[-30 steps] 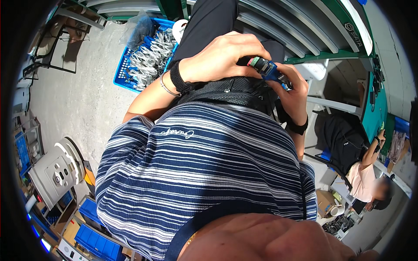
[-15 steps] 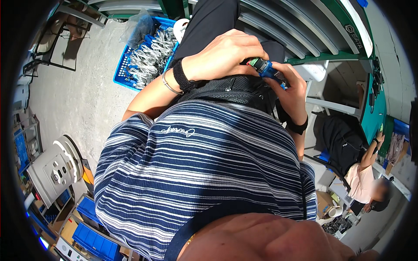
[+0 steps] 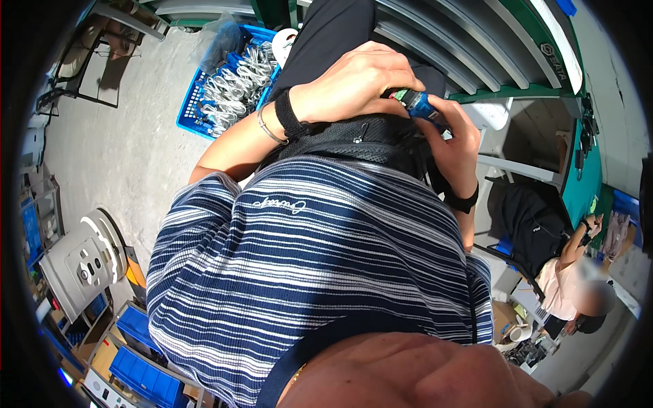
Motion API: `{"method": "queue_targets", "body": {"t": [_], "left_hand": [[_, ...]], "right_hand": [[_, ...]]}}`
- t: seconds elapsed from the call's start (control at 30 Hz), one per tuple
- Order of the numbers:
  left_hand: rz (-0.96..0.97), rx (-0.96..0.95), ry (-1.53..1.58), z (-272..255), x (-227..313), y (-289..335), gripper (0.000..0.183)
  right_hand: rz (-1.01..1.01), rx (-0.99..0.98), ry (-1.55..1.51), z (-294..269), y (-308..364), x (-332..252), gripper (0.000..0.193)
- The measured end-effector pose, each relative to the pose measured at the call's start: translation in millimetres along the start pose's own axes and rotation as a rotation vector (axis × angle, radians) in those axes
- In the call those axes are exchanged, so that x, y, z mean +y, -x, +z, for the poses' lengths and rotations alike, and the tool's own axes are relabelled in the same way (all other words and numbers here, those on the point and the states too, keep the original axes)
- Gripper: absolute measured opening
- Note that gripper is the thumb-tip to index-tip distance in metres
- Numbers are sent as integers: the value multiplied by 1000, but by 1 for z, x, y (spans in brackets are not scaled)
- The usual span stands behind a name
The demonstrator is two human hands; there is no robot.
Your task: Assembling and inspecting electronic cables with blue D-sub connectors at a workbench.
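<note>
Both my hands meet in front of my waist, above a black mesh bag (image 3: 354,139) worn at my front. My left hand (image 3: 357,81) curls over a small blue and green object (image 3: 416,103) from above, with a black band and a thin bangle on its wrist. From the other side, my right hand (image 3: 452,139) holds the same object, a black band on that wrist too. Fingers hide most of the object. My striped shirt (image 3: 306,258) fills the middle of the view.
A blue crate (image 3: 228,85) of several grey metal parts sits on the concrete floor at upper left. A grey ribbed panel on a green frame (image 3: 490,47) lies ahead. A seated person (image 3: 571,279) is at right. Blue bins (image 3: 146,370) and a white fan-like unit (image 3: 85,258) stand lower left.
My hands have shifted slightly on the small blue object, the left fingers curling further over it. The rest of the scene stays the same.
</note>
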State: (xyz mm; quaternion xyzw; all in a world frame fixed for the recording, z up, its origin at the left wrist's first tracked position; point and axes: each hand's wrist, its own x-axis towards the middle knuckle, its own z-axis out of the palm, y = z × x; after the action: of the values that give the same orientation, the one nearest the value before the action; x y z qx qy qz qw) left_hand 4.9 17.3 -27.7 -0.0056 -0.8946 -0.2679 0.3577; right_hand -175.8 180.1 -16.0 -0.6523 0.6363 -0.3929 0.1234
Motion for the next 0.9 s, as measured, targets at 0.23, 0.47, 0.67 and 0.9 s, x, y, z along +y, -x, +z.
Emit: {"method": "queue_targets", "body": {"t": [0.23, 0.47, 0.67, 0.9], "left_hand": [[-146, 174, 239, -13, 14, -17, 79], [-108, -235, 458, 7, 19, -13, 82], [-175, -176, 326, 13, 4, -3, 36], [-277, -30, 122, 10, 1, 4, 36]], "right_hand": [[-14, 460, -786, -43, 1, 5, 43], [-67, 409, -1627, -18, -24, 2, 49], [38, 359, -1422, -4, -18, 14, 54], [261, 359, -843, 1, -14, 11, 60]]}}
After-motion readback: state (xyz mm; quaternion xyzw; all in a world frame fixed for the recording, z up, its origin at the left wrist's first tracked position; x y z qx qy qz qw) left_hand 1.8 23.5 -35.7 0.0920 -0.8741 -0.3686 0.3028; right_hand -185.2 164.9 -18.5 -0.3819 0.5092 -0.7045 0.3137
